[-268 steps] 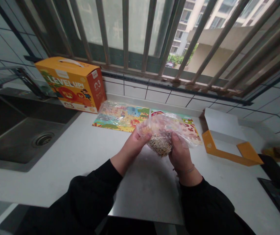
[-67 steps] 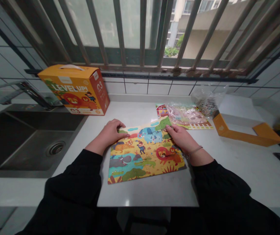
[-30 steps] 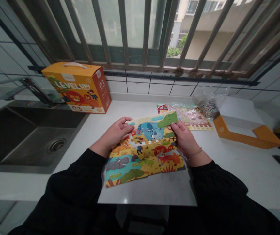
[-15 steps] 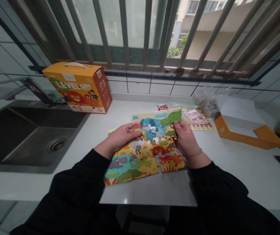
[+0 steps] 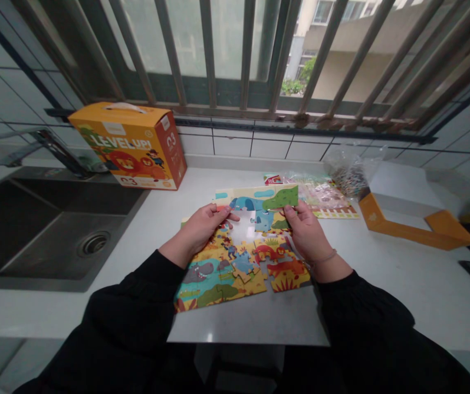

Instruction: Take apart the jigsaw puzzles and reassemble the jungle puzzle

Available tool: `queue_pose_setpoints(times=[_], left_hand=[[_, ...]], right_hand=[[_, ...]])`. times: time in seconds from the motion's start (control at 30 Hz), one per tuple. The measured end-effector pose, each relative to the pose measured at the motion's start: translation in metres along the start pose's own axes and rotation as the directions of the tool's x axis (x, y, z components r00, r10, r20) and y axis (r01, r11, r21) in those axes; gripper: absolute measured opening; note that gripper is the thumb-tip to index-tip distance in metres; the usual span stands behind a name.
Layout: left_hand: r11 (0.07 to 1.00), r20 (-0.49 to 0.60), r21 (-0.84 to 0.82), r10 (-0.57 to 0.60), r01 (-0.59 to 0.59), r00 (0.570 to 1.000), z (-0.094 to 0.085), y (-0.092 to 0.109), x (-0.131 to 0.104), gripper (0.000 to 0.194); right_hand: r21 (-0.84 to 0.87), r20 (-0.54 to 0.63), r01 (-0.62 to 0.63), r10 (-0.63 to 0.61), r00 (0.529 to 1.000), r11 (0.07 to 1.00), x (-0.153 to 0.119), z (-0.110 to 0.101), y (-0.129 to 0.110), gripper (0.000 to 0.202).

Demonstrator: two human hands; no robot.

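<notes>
Between my hands is a joined jigsaw section (image 5: 280, 198) with a blue elephant and a green bush, raised a little above the counter. My left hand (image 5: 204, 227) pinches its left end between thumb and fingers. At the right end, my right hand (image 5: 309, 232) grips it with the thumb on top. Below the section shows a white gap. A loose blue jigsaw piece (image 5: 244, 265) lies askew on the larger assembled puzzle (image 5: 214, 287), which shows a hippo and green shapes. A lion part (image 5: 288, 273) sits at its right, slightly apart from it.
An orange puzzle box (image 5: 136, 150) stands at the back left, beside the sink (image 5: 54, 235) and faucet (image 5: 54, 150). Behind my right hand lie bagged puzzle pieces (image 5: 321, 194) and a clear plastic bag (image 5: 352, 178). An open orange-and-white box lid (image 5: 416, 232) rests at the right.
The blue piece has come out of the held section and dropped onto the puzzle below, leaving a gap. Both hands have shifted slightly left with the section.
</notes>
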State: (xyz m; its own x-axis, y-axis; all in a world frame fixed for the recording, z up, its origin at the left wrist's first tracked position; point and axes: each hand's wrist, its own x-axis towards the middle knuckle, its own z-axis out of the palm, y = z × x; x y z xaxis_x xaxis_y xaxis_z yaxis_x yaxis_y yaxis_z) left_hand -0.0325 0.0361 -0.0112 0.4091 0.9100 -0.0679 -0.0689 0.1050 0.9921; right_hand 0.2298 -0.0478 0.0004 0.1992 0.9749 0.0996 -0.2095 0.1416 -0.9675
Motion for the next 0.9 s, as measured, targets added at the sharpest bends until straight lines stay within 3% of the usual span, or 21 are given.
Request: queue_pose_setpoints(times=[0.3,0.63,0.9], left_hand=[[0.996,0.033,-0.087,0.020,-0.017,0.999,-0.002,0.009,-0.006,0.047],[0.988,-0.091,-0.156,-0.030,0.016,0.995,-0.004,0.007,-0.001,0.037],[0.967,-0.108,-0.248,0.033,-0.059,0.994,-0.006,0.010,-0.001,0.036]], right_hand=[[0.043,-0.020,-0.080,0.081,0.997,0.996,0.003,-0.004,0.009,0.045],[0.088,0.005,-0.129,0.129,0.992,0.988,-0.001,-0.003,0.001,0.038],[0.081,-0.051,-0.134,0.139,0.989,0.988,0.001,0.000,0.002,0.040]])
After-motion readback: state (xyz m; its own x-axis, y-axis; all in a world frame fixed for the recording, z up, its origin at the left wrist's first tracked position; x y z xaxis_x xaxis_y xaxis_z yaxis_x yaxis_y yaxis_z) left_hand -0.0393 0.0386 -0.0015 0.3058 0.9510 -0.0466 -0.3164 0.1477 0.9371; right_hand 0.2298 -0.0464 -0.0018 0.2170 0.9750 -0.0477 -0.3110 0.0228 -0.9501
